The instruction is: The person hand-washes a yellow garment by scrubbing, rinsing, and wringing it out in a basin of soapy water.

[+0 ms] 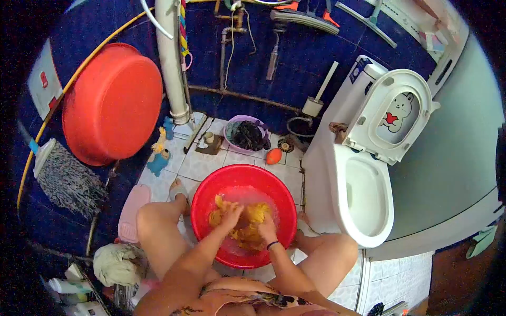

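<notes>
A red basin with cloudy water stands on the tiled floor between the person's knees. In it lies a wet yellow cloth, bunched up and partly under the water. My left hand is on the left part of the cloth, its fingers pointing up and to the right. My right hand, with a dark band at the wrist, is closed on a raised bunch of the cloth at the right. The two hands are a little apart. How the left fingers sit on the cloth is too small to tell.
A white toilet with its lid up stands at the right. Behind the basin are a small purple basin and an orange-red object. A large red tub leans at the left, near a mop and a pink washboard.
</notes>
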{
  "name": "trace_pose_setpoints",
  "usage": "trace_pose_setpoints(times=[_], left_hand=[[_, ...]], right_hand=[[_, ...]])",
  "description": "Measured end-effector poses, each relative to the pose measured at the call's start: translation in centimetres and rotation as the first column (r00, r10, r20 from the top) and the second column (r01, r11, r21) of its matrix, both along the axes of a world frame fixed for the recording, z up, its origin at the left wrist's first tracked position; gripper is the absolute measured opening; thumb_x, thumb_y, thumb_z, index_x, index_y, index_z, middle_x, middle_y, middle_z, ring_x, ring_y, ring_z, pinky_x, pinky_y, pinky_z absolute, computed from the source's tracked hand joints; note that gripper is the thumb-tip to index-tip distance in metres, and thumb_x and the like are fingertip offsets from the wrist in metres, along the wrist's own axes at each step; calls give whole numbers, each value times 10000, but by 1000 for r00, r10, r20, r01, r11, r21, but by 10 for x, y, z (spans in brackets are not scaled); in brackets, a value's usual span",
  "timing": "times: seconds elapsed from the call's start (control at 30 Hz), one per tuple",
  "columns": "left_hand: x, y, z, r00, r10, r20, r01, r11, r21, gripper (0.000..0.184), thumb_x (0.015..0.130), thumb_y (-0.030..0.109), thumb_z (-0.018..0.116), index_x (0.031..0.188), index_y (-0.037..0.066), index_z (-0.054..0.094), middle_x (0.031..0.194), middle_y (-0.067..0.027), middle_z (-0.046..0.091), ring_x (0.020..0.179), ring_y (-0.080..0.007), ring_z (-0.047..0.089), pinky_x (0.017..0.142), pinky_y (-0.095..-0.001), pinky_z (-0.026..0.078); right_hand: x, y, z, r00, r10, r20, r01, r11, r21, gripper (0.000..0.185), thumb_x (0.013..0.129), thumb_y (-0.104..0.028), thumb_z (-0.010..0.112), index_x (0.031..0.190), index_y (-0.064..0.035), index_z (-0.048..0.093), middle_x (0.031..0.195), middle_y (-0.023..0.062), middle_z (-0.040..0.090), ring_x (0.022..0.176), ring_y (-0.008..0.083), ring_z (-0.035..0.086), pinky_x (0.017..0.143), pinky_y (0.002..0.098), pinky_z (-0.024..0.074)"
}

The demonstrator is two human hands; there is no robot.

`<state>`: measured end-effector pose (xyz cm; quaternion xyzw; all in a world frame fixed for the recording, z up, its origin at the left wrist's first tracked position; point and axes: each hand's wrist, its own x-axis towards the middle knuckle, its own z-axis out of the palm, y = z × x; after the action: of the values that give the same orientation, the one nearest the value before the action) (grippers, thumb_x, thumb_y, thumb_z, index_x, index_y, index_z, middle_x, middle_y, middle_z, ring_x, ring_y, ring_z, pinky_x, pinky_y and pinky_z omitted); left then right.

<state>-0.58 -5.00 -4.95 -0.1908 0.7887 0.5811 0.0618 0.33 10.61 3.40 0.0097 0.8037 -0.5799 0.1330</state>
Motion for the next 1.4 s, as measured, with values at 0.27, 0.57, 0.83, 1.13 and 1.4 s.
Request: trace_pose_setpoints(times=[0.27,0.57,0.83,1.13,1.4], left_hand=[[-5,-6,52,926,-358,117,-65,155,986,512,831,472,416,1165,83,425,1037,-102,552,904,-232,558,799,-405,454],[-15,7,46,957,279,83,-278,789,547,488,688,254,651,1083,47,455,1009,-127,531,907,-216,533,756,-360,448],[47,84,108,613,-482,-625,307,875,-374,297,632,203,674,875,104,534,799,-89,567,854,-269,534,747,-368,431],[11,66,52,921,-66,-383,-10,981,-193,251,646,230,645,841,110,542,842,-132,546,859,-322,496,747,-414,410],[7,67,60,919,-27,-394,-74,969,-238,153,665,117,599,795,73,532,776,-119,550,750,-263,532,669,-356,451]], right_hand=[[2,-4,9,877,480,-17,-476,862,-174,489,663,55,504,1143,-16,449,1001,45,553,949,144,519,832,260,406],[1,14,-33,978,-149,144,105,955,278,474,740,-237,578,1168,-92,434,1102,74,497,934,247,513,844,339,421],[19,13,-19,932,157,327,244,395,-886,428,849,-401,388,1132,-89,465,1040,94,547,971,240,522,842,403,434],[9,-1,-16,853,221,473,414,265,-871,336,843,-274,391,1100,-72,467,1023,91,552,965,223,521,870,373,412],[23,-25,30,828,35,559,508,376,-775,311,845,-242,404,1091,-80,505,1071,73,550,948,231,544,828,380,446]])
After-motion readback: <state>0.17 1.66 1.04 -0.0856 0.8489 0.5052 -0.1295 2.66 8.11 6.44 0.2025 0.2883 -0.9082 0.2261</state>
